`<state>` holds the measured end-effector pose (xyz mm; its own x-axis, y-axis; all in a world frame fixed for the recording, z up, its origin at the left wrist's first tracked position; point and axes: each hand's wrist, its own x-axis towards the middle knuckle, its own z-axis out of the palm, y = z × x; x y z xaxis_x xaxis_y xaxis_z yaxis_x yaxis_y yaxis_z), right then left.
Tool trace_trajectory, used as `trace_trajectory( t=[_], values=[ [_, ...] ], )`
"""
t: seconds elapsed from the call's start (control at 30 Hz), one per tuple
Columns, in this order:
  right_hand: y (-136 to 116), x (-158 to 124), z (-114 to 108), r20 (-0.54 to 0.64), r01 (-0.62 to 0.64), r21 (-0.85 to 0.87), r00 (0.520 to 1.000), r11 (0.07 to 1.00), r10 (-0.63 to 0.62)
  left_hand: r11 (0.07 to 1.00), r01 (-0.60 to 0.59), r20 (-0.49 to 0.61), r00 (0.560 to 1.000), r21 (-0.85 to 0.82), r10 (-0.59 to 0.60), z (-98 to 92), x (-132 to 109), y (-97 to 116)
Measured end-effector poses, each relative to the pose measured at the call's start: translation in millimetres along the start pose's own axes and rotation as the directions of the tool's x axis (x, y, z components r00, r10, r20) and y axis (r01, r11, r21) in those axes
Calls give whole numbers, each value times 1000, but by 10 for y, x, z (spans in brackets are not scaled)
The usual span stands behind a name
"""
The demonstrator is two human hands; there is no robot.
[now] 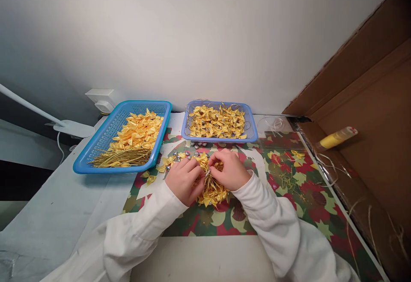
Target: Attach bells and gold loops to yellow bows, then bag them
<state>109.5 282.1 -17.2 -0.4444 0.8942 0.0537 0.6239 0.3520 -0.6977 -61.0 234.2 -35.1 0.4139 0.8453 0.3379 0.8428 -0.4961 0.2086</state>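
Both hands meet over a bunch of gold bows on gold wires [212, 194], which lies on a camouflage-patterned sheet [192, 222]. My left hand [185, 181] has its fingers closed at the left side of the gathered wires. My right hand [230, 170] pinches at a pale tie around the wires, from the right. Loose yellow bows [149, 178] and small silver bells [187, 154] lie just behind and left of the hands.
A blue basket [81, 165] at the left holds yellow bows and gold wires. Another basket [253, 132] behind the hands holds bows with bells. Wire scraps [290, 183] and a yellow tube [338, 138] are at the right, beside a cardboard wall [369, 97].
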Motion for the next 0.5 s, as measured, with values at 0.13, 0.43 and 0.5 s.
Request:
trace_trajectory(
  t=[0.13, 0.43, 0.5],
  values=[
    [28, -3, -29, -25, -15, -28, 1000, 999, 14, 998, -35, 45, 998, -58, 38, 7, 5, -28],
    [20, -14, -57, 10, 34, -196, 999, 980, -32, 996, -35, 115, 992, -82, 44, -18, 33, -67],
    [12, -18, -62, 38, 57, -225, 998, 973, -49, 994, -20, 114, 993, -103, 32, 6, 35, -80]
  ],
)
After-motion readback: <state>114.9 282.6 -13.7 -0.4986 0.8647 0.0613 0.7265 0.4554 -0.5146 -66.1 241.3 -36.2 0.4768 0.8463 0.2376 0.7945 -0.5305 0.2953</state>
